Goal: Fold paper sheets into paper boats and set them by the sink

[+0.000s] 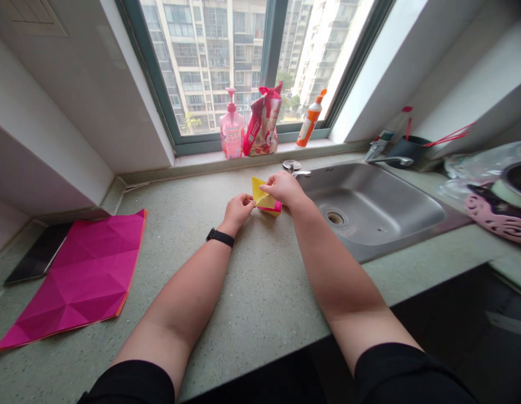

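Observation:
A small folded paper piece [264, 201], yellow with a pink underside, rests on the speckled countertop [252, 280] near the sink. My left hand [237, 211] pinches its left edge with curled fingers; a black band is on that wrist. My right hand [284, 188] lies over its top and right side, fingers closed on the paper. A stack of creased pink paper sheets [81, 275] lies flat on the counter far to the left, away from both hands.
A steel sink [369, 210] with a tap sits right of my hands. A dark phone [39, 253] lies left of the pink sheets. On the sill stand a pink pump bottle [231, 128], a red-white bag [263, 122] and an orange-capped bottle [310, 119]. Dishes [502, 193] sit far right.

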The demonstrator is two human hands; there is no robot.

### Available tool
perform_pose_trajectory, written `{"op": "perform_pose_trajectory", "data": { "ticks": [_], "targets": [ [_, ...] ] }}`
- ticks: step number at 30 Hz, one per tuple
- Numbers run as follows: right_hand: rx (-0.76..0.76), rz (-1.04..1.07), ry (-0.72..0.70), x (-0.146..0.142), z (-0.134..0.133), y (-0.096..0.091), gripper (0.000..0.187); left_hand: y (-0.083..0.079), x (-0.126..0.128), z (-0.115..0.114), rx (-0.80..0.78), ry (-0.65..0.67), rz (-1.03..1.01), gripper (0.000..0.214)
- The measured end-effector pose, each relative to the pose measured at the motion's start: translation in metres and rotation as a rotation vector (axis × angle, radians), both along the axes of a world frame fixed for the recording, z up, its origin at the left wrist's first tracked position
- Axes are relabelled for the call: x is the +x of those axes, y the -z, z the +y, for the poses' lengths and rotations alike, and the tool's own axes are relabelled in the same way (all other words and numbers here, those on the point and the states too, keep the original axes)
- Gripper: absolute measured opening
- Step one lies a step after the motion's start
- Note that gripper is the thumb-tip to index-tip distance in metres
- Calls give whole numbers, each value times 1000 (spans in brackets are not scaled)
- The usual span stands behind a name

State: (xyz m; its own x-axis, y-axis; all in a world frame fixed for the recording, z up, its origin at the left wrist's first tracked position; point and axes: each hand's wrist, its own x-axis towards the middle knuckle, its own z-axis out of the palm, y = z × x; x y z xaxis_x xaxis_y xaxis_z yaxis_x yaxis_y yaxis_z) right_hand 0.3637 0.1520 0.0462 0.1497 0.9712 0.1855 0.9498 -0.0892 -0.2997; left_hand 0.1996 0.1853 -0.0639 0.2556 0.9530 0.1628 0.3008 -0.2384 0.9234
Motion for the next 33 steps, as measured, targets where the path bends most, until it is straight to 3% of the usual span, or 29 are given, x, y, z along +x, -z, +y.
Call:
{"op": "perform_pose_trajectory", "data": {
  "ticks": [17, 24, 33],
  "targets": [
    [-16, 3, 28, 2, 0, -2, 21, -1, 1, -2, 59, 12, 44, 12],
    [-97, 67, 52, 12, -6, -12, 18, -5, 3, -2, 123, 27, 124, 19],
    [-68, 140, 117, 30, -9, -10, 14, -7, 5, -12, 200, 184, 186, 27]
  ]
}}
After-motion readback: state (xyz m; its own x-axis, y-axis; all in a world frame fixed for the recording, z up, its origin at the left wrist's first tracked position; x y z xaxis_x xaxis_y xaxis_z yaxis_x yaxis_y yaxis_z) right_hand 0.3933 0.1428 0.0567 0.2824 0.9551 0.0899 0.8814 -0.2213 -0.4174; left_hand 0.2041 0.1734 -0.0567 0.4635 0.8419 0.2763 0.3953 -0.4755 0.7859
